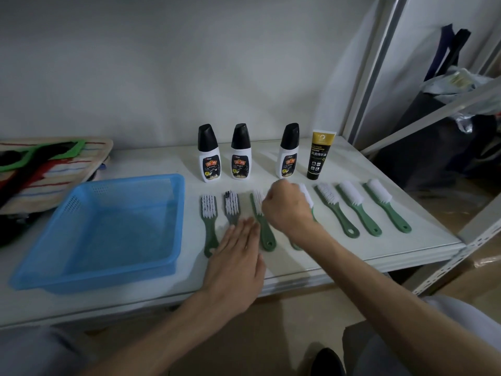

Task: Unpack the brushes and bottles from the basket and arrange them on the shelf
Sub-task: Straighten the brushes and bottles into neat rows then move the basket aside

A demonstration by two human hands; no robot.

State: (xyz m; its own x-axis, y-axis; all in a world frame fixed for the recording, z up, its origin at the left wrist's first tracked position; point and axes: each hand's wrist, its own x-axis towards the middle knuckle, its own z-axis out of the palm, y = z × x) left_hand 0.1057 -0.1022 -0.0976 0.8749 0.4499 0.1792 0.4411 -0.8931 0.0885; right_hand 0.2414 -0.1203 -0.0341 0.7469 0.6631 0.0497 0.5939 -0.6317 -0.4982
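The blue basket (173, 221) sits empty on the white shelf (339, 248). Three white bottles with black caps (240, 153) and a black-and-gold tube (320, 156) stand in a row at the back. Several green-handled brushes with white bristles (352, 210) lie side by side in front of them. My right hand (287, 210) is closed around the head of one brush (306, 195) in the middle of the row. My left hand (235, 256) lies flat with fingers together, over the handle of the second brush from the left (231, 204).
A striped cloth item with green and black straps (48, 169) lies at the shelf's back left. A metal upright (376, 69) and a slanted brace bound the shelf on the right, with dark bags (447, 126) beyond. The shelf's front edge runs below my hands.
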